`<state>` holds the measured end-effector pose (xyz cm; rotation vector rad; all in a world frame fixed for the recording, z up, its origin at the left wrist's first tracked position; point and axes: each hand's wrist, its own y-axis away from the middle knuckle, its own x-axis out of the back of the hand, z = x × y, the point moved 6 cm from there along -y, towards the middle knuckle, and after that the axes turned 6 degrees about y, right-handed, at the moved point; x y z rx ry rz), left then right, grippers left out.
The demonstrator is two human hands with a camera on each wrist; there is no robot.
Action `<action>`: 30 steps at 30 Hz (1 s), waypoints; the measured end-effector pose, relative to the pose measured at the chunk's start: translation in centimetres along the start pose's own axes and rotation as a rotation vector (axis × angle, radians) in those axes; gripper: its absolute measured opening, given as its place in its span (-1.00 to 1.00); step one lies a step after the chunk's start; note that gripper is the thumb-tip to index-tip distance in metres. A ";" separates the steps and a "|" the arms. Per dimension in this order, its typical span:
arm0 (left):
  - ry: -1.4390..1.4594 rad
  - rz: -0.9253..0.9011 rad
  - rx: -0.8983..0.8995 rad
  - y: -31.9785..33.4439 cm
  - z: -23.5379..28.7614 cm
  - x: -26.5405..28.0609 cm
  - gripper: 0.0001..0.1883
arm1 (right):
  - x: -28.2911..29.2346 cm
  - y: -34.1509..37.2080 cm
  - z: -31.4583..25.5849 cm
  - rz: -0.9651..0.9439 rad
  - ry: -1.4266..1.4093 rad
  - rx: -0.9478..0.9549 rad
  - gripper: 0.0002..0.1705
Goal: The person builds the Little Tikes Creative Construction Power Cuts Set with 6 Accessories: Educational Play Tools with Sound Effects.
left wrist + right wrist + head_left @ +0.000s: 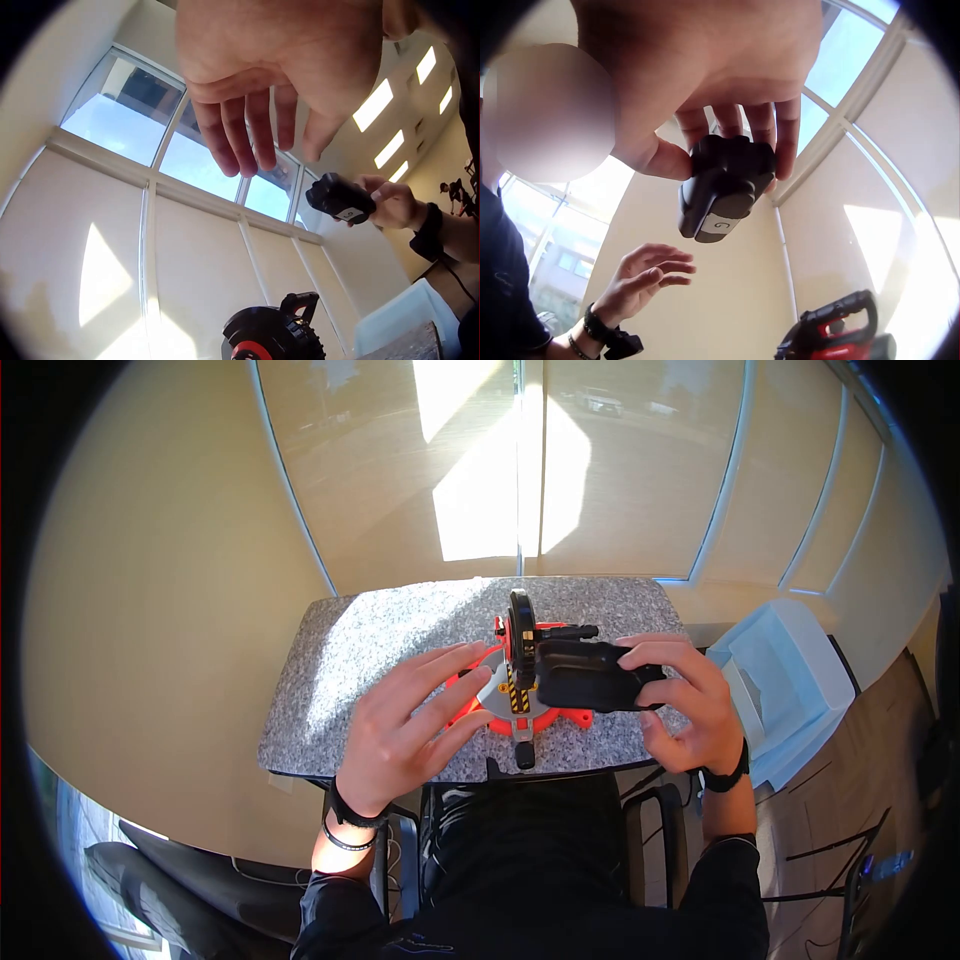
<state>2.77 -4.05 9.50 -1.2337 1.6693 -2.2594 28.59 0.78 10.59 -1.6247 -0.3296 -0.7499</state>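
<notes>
A black, block-shaped plastic piece [592, 676] is held up to the right of a small red and black miter saw [519, 628]. My right hand [692, 708] grips it between thumb and fingers; a small white label with a dark character shows on the piece [716, 225] in the right wrist view. My left hand [402, 722] hovers at the saw's left side with fingers loosely extended and nothing in them. The saw has a red base, a grey round turntable and yellow-black stripes. In the left wrist view, the palm of the left hand [281, 56] faces the camera.
The saw stands on a speckled grey tabletop [320, 730] with rounded corners. A light blue bin [800, 650] sits right of the table. Behind the table are pale window blinds [640, 490] with sunlit patches. Chair armrests [660, 840] flank the person's lap.
</notes>
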 end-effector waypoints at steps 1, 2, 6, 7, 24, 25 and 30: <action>0.029 0.006 -0.016 -0.4 0.4 0.1 -0.54 | -0.2 -0.5 -0.1 -0.001 0.000 0.000 -0.76; 0.057 0.012 -0.031 -0.8 0.8 0.1 -0.51 | -0.4 -0.9 -0.4 -0.004 -0.024 0.037 -0.76; 0.119 0.030 -0.100 -1.6 1.4 0.4 -0.50 | -0.9 -2.5 -1.5 0.003 -0.088 0.128 -0.75; 0.115 0.049 -0.127 -1.7 1.6 0.7 -0.49 | -1.0 -2.8 -1.5 0.000 -0.091 0.126 -0.75; -0.084 0.221 -0.231 -3.9 4.1 5.4 -0.40 | 1.5 -4.4 -2.7 0.370 -0.037 0.194 -0.09; -0.082 0.220 -0.227 -4.2 3.9 5.9 -0.40 | 1.7 -4.6 -3.0 0.368 -0.039 0.190 -0.09; 0.111 0.527 -0.220 3.4 7.9 5.4 -0.34 | 1.8 -6.1 -5.5 0.848 0.051 0.172 0.03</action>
